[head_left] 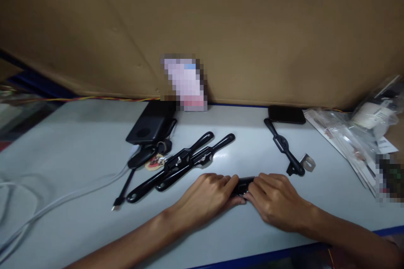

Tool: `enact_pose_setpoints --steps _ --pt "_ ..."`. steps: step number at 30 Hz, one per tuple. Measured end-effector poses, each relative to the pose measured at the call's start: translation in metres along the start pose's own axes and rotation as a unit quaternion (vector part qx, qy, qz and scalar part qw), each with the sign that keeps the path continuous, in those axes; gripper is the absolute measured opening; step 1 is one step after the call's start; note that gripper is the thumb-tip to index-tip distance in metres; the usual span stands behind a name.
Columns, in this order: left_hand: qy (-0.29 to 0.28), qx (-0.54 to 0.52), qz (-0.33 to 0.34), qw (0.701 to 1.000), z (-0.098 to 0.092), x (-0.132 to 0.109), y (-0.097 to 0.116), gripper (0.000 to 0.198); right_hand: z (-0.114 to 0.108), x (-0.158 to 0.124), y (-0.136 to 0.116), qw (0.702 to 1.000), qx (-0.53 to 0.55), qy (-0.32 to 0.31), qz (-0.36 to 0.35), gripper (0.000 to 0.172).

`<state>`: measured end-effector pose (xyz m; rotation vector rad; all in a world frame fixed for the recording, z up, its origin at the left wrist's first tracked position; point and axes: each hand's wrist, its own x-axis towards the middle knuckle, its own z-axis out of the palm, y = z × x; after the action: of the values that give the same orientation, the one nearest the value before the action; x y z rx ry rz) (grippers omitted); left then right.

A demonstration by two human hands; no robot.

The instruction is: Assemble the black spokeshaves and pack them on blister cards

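Both hands are closed around a black spokeshave (243, 185) near the front of the table. My left hand (208, 192) grips one end and my right hand (275, 199) the other, thumbs close to its middle. Only the central part shows; the handles are hidden in my fists. Beyond my left hand, two more black spokeshaves, a nearer one (186, 169) and a farther one (170, 164), lie side by side at a slant. Past my right hand lies another spokeshave body (280, 142), with a loose metal blade (309, 162) and a small black part (292, 170) by its lower end.
A black box-shaped device (148, 124), a short USB cable (128, 187) and a white cable (82, 193) lie left. A blurred-out upright item (188, 86) leans on the cardboard wall (252, 29). A dark phone-like slab (286, 114) and plastic packets (350, 143) are at right.
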<state>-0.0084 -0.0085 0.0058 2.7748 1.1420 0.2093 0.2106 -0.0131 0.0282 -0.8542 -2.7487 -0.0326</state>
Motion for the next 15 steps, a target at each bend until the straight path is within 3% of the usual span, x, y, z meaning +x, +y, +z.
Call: enact_pose_setpoints --steps 4,7,11,15 --pt "0.003 -0.02 -0.013 1.0 0.004 -0.002 -0.002 0.047 0.009 -0.001 -0.023 0.997 -0.016 -0.008 0.079 0.015" --pt "0.017 -0.031 -0.017 0.999 0.007 -0.003 -0.004 0.045 0.006 0.004 -0.027 0.994 -0.014 -0.04 0.105 0.012" --pt "0.022 0.008 -0.018 1.0 0.007 -0.005 -0.003 0.036 -0.02 0.014 0.006 0.983 0.048 -0.096 0.147 0.027" --pt "0.018 0.104 -0.086 0.991 -0.001 -0.003 -0.005 0.032 -0.045 0.01 0.06 0.941 -0.011 -0.045 0.337 0.028"
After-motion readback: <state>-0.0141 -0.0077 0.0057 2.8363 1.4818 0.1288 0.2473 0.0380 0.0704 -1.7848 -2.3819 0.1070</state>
